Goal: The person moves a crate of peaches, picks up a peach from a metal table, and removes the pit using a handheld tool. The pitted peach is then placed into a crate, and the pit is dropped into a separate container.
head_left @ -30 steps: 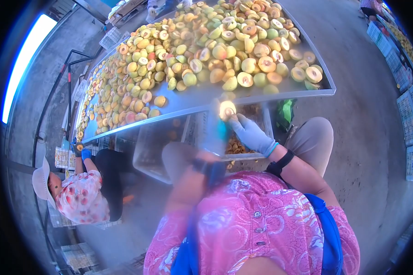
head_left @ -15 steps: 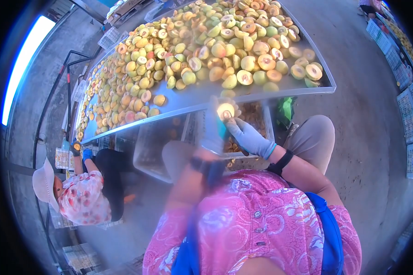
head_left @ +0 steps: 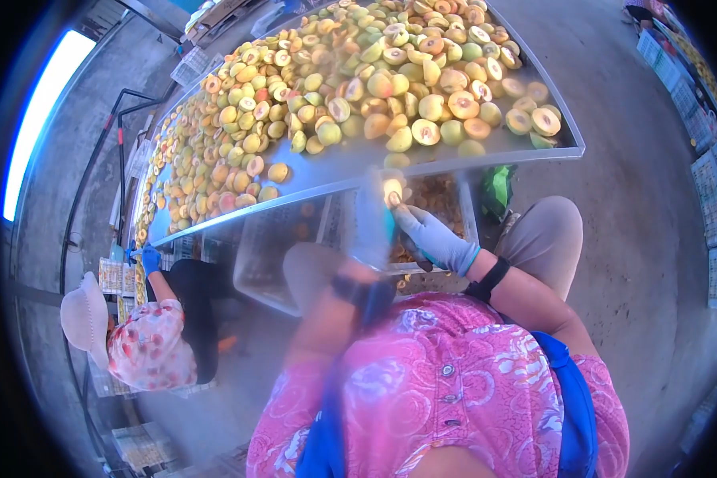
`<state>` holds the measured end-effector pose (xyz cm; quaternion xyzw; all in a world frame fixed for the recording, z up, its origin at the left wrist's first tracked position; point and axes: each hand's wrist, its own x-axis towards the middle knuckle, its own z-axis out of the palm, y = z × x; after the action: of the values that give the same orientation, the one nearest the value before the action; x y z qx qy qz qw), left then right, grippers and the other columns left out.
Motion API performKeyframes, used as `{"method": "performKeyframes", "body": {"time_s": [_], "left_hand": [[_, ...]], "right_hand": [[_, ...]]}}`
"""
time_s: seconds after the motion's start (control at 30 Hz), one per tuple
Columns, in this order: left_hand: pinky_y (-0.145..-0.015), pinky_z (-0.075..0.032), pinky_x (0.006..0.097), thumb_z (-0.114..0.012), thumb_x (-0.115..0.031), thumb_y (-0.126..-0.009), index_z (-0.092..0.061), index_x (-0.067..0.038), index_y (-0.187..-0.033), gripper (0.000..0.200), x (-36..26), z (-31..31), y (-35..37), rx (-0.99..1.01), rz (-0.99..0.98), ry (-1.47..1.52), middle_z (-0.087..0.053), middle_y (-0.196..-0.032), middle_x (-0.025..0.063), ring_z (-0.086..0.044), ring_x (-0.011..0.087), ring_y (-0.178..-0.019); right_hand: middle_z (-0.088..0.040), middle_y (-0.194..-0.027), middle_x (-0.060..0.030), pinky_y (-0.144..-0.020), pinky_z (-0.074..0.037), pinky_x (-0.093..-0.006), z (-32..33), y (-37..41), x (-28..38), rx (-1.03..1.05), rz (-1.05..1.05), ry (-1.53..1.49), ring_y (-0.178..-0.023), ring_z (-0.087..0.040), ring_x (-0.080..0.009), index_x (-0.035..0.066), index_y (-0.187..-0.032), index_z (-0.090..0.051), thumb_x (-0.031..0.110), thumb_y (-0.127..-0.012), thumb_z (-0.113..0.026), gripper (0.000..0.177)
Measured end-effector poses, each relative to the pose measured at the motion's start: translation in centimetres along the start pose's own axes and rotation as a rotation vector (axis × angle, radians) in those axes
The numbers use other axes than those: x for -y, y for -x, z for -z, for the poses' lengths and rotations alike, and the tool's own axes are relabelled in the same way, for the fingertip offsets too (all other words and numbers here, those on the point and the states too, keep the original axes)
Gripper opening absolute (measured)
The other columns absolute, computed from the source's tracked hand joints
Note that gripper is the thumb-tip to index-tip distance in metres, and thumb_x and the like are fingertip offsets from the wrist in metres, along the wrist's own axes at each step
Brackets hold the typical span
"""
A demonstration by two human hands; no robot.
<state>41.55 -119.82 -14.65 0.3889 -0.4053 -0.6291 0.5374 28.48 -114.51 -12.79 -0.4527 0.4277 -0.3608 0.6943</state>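
Note:
My left hand, gloved and blurred by a smeared patch of the view, holds up a peach half with its cut face showing. My right hand wears a pale glove with a darker palm side. Its fingers are curled, and the thumb and fingertips meet the lower edge of the peach half; whether a tool is in them is hidden. A teal patch shows between the hands, too blurred to name. Just beyond them, many halved peaches lie heaped on a metal-rimmed table.
Below my hands stands a crate with brown bits in it, beside a translucent tub. A green bag is near my right knee. At left sits a co-worker in a hat and blue gloves. Stacked crates line the right side.
The peach half in my left hand has turned, so its cut face looks narrower. My right fingertips have shifted slightly against it. The co-worker's head and hands have moved.

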Motion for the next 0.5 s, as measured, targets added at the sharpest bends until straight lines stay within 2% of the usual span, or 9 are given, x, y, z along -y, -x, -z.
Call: {"method": "performKeyframes", "body": {"time_s": [0.03, 0.07, 0.13, 0.17, 0.27, 0.33, 0.37, 0.43, 0.5], "left_hand": [[-0.087, -0.054, 0.0372, -0.044, -0.048, -0.099, -0.057, -0.004, -0.109, 0.047, 0.5, 0.3, -0.1, -0.022, -0.063, -0.033, -0.062, -0.104, 0.0101, -0.061, 0.0193, -0.097], [-0.087, -0.054, 0.0372, -0.044, -0.048, -0.099, -0.057, -0.004, -0.109, 0.047, 0.4, 0.2, -0.1, -0.021, -0.064, -0.033, -0.062, -0.104, 0.0101, -0.061, 0.0193, -0.097], [-0.092, -0.051, 0.0403, -0.047, -0.043, -0.099, -0.055, -0.004, -0.114, 0.043, 0.1, -0.1, -0.1, 0.070, -0.003, 0.158, -0.060, -0.112, 0.0115, -0.060, 0.0218, -0.103], [-0.092, -0.051, 0.0403, -0.047, -0.043, -0.099, -0.055, -0.004, -0.114, 0.043, 0.0, -0.2, -0.1, 0.068, -0.005, 0.162, -0.060, -0.112, 0.0115, -0.060, 0.0218, -0.103], [-0.093, -0.050, 0.0438, -0.051, -0.040, -0.098, -0.053, -0.005, -0.120, 0.041, 0.1, 0.4, -0.5, 0.135, 0.043, 0.246, -0.059, -0.115, 0.0124, -0.059, 0.0247, -0.104], [-0.093, -0.049, 0.0466, -0.053, -0.040, -0.097, -0.053, -0.007, -0.119, 0.040, 2.0, 2.2, -1.8, 0.284, 0.104, 0.606, -0.060, -0.114, 0.0126, -0.059, 0.0270, -0.103], [-0.093, -0.049, 0.0466, -0.053, -0.040, -0.097, -0.053, -0.007, -0.119, 0.040, 2.4, 2.5, -2.1, 0.283, 0.101, 0.608, -0.060, -0.114, 0.0126, -0.059, 0.0270, -0.103], [-0.092, -0.049, 0.0471, -0.052, -0.042, -0.097, -0.053, -0.009, -0.118, 0.039, 3.0, 3.1, -2.3, 0.150, 0.258, 0.812, -0.060, -0.113, 0.0130, -0.060, 0.0289, -0.100], [-0.092, -0.049, 0.0467, -0.051, -0.042, -0.097, -0.053, -0.009, -0.117, 0.039, 4.1, 4.4, -3.1, 0.204, 0.225, 0.762, -0.060, -0.112, 0.0131, -0.060, 0.0293, -0.099]], "right_hand": [[-0.057, -0.077, 0.0002, -0.054, -0.041, -0.0244, 0.2, -0.1, 0.4, 0.048, -0.115, -0.111, -0.062, -0.052, -0.0097, 0.005, -0.106, -0.060, 0.048, -0.098, -0.042, 0.048], [-0.057, -0.077, 0.0002, -0.054, -0.041, -0.0244, 0.5, -0.3, 0.4, 0.048, -0.114, -0.110, -0.062, -0.052, -0.0097, 0.005, -0.106, -0.060, 0.048, -0.098, -0.042, 0.048], [-0.048, -0.063, 0.0065, -0.039, -0.027, -0.0228, 1.5, -0.6, 0.1, 0.170, -0.206, -0.370, -0.045, -0.039, -0.0066, 0.015, -0.098, -0.059, 0.052, -0.097, -0.042, 0.041], [-0.048, -0.063, 0.0065, -0.039, -0.027, -0.0228, 1.8, -0.9, -0.6, 0.170, -0.207, -0.366, -0.045, -0.039, -0.0066, 0.015, -0.098, -0.059, 0.052, -0.097, -0.042, 0.041], [-0.043, -0.059, 0.0090, -0.035, -0.020, -0.0216, 2.5, -2.0, -2.4, 0.295, -0.212, -0.677, -0.039, -0.033, -0.0057, 0.020, -0.092, -0.057, 0.056, -0.097, -0.041, 0.039], [-0.035, -0.058, 0.0072, -0.032, -0.023, -0.0248, 2.7, -2.3, -2.6, 0.330, -0.285, -0.771, -0.037, -0.030, -0.0060, 0.023, -0.085, -0.048, 0.060, -0.095, -0.044, 0.038], [-0.035, -0.058, 0.0072, -0.032, -0.023, -0.0248, 2.4, -2.0, -2.0, 0.331, -0.287, -0.768, -0.037, -0.030, -0.0060, 0.023, -0.085, -0.048, 0.060, -0.095, -0.044, 0.038], [-0.034, -0.057, 0.0066, -0.032, -0.023, -0.0245, 1.6, -0.9, -0.2, 0.060, -0.275, -0.475, -0.037, -0.029, -0.0056, 0.023, -0.094, -0.051, 0.057, -0.096, -0.043, 0.035], [-0.036, -0.057, 0.0058, -0.032, -0.025, -0.0245, 1.2, -0.4, 0.3, 0.051, -0.226, -0.435, -0.037, -0.030, -0.0063, 0.021, -0.099, -0.051, 0.055, -0.097, -0.043, 0.035]]}}
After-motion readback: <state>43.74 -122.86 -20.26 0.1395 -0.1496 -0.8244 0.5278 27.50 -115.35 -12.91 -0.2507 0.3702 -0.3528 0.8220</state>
